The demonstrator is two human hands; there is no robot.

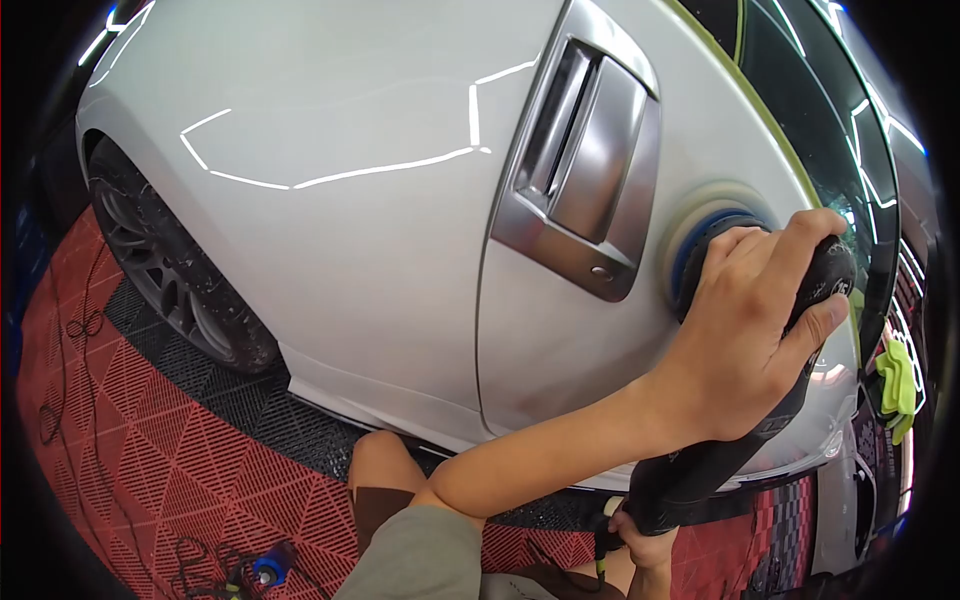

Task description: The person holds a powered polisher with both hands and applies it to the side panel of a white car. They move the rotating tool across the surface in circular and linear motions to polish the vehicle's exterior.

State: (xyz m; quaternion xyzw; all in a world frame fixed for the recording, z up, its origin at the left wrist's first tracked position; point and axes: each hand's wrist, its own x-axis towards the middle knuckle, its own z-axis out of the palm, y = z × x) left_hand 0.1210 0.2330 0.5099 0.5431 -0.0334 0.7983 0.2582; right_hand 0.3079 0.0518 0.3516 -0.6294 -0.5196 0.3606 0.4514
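Note:
My left hand (745, 325) is wrapped over the head of a black car polisher (690, 485), its thumb along the near side. My right hand (648, 550) grips the tail end of the same tool, low at the frame's bottom, close to the cable. The round polishing pad (678, 225), pale with a blue rim, lies against the light silver-white door panel (590, 350) to the right of the metallic door handle (600, 160). My left hand hides part of the pad. Yellow-green masking tape (775, 130) runs along the window edge above the pad.
A dark wheel (175, 270) stands at the left. Black cables (75, 330) and a blue object (272, 565) lie on the red and black tiled floor (190, 450). A bright yellow-green cloth (897, 390) hangs at the right. My knee (385, 462) is close to the sill.

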